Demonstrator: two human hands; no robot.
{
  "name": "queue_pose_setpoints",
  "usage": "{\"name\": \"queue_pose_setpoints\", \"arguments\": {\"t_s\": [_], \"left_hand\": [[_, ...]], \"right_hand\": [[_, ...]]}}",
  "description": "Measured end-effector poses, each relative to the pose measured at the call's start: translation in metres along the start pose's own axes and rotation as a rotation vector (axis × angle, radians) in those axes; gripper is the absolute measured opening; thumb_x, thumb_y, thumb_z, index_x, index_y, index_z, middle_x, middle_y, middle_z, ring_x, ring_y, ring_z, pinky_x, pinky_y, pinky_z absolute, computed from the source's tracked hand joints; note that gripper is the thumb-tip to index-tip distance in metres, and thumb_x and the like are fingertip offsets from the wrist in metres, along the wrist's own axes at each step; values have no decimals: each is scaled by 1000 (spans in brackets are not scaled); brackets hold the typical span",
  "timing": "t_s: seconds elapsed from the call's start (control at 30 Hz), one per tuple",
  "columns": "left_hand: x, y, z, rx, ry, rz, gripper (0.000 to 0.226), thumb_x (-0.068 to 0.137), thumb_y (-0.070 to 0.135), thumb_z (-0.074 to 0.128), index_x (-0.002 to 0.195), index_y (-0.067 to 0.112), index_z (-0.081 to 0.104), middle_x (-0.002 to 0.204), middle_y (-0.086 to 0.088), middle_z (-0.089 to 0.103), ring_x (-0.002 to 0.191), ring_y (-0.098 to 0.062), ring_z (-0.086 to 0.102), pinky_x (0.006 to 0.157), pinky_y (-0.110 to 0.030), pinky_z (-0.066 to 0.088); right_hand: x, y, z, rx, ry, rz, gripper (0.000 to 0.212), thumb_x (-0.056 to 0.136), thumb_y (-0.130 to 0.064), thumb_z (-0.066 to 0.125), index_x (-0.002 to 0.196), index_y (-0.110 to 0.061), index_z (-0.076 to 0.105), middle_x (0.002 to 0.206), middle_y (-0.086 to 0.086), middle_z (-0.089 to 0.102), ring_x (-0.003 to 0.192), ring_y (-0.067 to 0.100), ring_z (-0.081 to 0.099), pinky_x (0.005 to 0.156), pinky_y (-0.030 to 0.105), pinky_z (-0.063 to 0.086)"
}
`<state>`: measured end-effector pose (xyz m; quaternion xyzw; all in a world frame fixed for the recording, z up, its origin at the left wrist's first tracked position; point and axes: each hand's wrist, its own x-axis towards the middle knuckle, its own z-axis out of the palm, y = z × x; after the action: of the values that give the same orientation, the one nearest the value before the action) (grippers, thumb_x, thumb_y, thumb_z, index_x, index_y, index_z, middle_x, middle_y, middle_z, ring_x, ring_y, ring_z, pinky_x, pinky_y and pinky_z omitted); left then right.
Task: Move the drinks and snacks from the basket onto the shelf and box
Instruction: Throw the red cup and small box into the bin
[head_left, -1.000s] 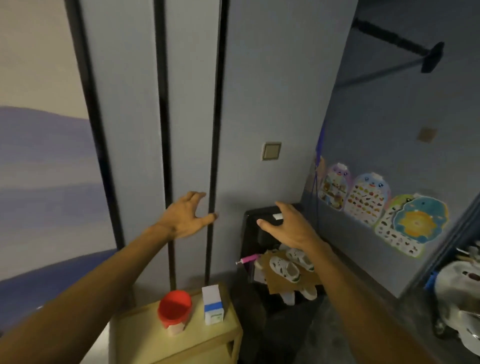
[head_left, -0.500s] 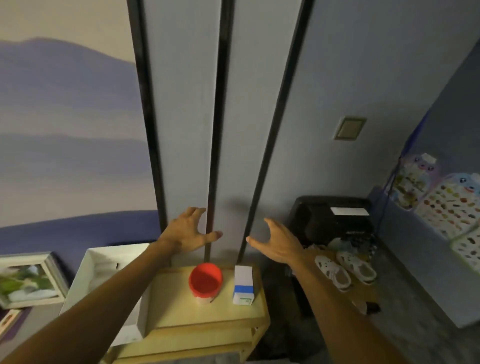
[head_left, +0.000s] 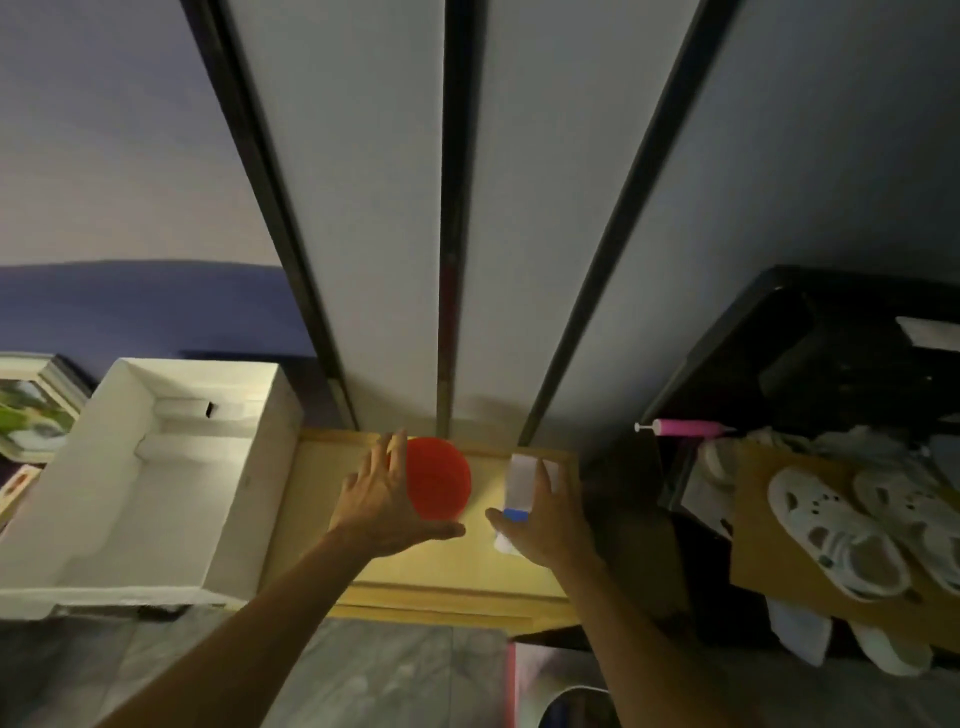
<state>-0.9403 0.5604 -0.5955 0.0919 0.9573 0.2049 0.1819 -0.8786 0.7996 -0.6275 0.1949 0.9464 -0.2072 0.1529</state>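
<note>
Two hands have dropped to the shelf (head_left: 395, 571) top since half a second ago: left hand (head_left: 387, 501), fingers spread wide, now beside the red-lidded cup (head_left: 439, 478) near the back edge; right hand (head_left: 545, 525) partly closed around the white-blue carton (head_left: 519, 486) toward the right edge. Contact unclear; likely regrasping both, white box (head_left: 156, 478) empty; basket not identifiable, bottom edge blurred

I see the cup (head_left: 439, 478) and carton (head_left: 519, 486) side by side on the shelf (head_left: 311, 519), cup left; the box (head_left: 244, 499) sits left of the shelf, shoes (head_left: 841, 535) far right.
</note>
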Motion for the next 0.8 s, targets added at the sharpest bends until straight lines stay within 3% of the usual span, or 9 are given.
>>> {"name": "queue_pose_setpoints", "arguments": {"t_s": [0.1,0.17,0.27,0.37,0.57,0.8], "left_hand": [[2,-3,19,-27,19,11,164,36,98,74,163,27,-2,166,-3,14,149,-32,28,114,-59,41],[3,-3,24,-38,56,41,157,42,84,85,162,27,2,162,-2,20,145,-30,32,110,-56,46],[2,-1,21,-69,66,58,149,46,76,90,160,27,8,157,-1,25,141,-27,35,105,-52,51],[-4,5,6,-97,62,61,146,44,84,86,159,26,16,155,0,29,139,-26,38,103,-51,53],[-17,37,-81,-113,98,149,141,36,103,70,152,35,25,146,5,39,130,-21,48,96,-47,57],[-46,100,-212,-111,68,361,143,35,94,80,153,35,26,152,1,38,133,-27,51,103,-52,54]], "right_hand": [[5,5,37,3,85,16,122,86,-78,67,170,-29,-7,177,4,-18,163,37,10,115,47,49],[5,4,49,68,140,4,119,89,-62,76,171,-31,-6,176,3,-18,160,37,22,99,38,60],[1,-2,47,115,135,0,113,90,-52,79,171,-32,2,176,7,-10,150,34,38,90,33,63],[-10,-9,28,92,163,5,107,90,-52,76,171,-32,8,174,8,3,144,32,44,90,34,62],[-35,-35,-64,145,277,-39,105,91,-50,76,171,-29,11,176,5,5,148,34,43,99,40,61],[-104,-61,-196,118,460,-47,99,97,-60,66,172,-30,7,178,5,-1,156,33,32,109,41,50]]}}
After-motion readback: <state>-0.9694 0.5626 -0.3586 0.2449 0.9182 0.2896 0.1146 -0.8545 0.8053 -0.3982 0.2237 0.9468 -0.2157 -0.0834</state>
